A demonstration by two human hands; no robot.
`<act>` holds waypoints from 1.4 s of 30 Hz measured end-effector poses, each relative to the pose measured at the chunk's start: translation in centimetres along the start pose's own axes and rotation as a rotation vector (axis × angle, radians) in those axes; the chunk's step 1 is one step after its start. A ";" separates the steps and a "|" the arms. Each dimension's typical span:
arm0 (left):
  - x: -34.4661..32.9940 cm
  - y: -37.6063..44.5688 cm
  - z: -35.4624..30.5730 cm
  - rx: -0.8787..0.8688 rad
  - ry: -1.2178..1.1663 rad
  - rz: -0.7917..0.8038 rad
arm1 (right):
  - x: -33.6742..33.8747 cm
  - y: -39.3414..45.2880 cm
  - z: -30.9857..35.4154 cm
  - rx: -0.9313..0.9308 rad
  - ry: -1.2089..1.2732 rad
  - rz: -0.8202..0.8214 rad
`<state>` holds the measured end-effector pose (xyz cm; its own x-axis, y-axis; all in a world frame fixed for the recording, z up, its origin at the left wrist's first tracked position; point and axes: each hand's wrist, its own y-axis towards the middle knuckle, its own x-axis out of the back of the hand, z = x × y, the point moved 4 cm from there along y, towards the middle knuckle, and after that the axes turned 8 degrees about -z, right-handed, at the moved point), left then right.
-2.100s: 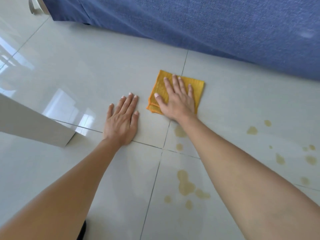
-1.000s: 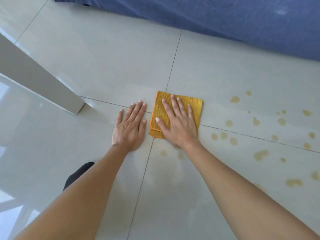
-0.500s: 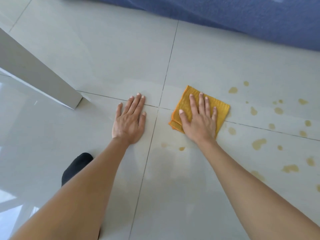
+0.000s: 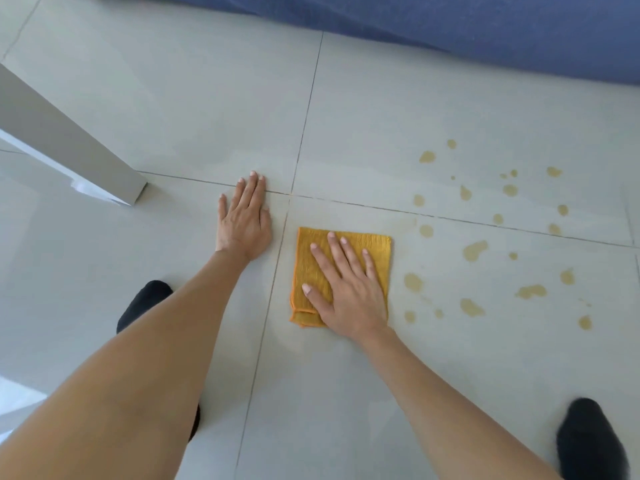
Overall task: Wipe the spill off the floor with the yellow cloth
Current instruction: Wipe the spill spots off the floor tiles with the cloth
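- One yellow cloth [image 4: 346,244], folded into a square, lies flat on the floor [image 4: 415,98] near the middle, just right of a tile seam.
- Two hands: the right hand [image 4: 346,292] presses flat on the cloth with fingers spread; the left hand [image 4: 244,220] rests flat on bare tile just left of it, fingers together, gripping nothing.
- About two dozen yellowish spill spots [image 4: 474,251] dot the tiles right of the cloth.
- Two black socked feet [image 4: 588,445], near left and near right.
- Pale glossy tiles; blue fabric [image 4: 485,29] along the far edge; a white furniture leg [image 4: 69,150] at left.
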<state>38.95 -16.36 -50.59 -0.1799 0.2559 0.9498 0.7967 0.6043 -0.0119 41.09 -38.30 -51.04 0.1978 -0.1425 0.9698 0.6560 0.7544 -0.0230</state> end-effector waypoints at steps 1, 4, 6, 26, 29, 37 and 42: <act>-0.1 -0.2 -1.0 -0.013 -0.020 0.010 | 0.2 -1.0 -0.8 -0.007 -0.007 0.007; -1.1 -1.2 -5.0 -0.076 -0.086 0.060 | 1.1 -3.6 -3.4 -0.036 -0.014 0.020; -2.1 -2.1 -7.1 -0.065 -0.104 0.068 | 1.8 -5.3 -5.5 -0.069 -0.021 0.013; -4.1 -3.1 -9.1 -0.075 -0.018 -0.040 | 3.9 -1.7 -14.1 -0.282 -0.087 -0.080; -4.0 -3.2 -9.1 -0.074 -0.024 -0.047 | 3.6 -4.5 -14.0 -0.099 -0.067 -0.032; -3.9 -3.3 -9.2 -0.063 -0.033 -0.053 | 6.4 -11.6 -24.5 -0.389 -0.095 -0.054; -4.0 -3.2 -9.1 -0.057 -0.024 -0.060 | 7.9 -8.9 -30.1 -0.614 -0.108 -0.130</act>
<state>42.35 -26.13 -51.48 -0.2417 0.2393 0.9404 0.8154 0.5754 0.0632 58.71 -65.46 -50.48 0.0350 -0.1182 0.9924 0.9742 0.2257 -0.0074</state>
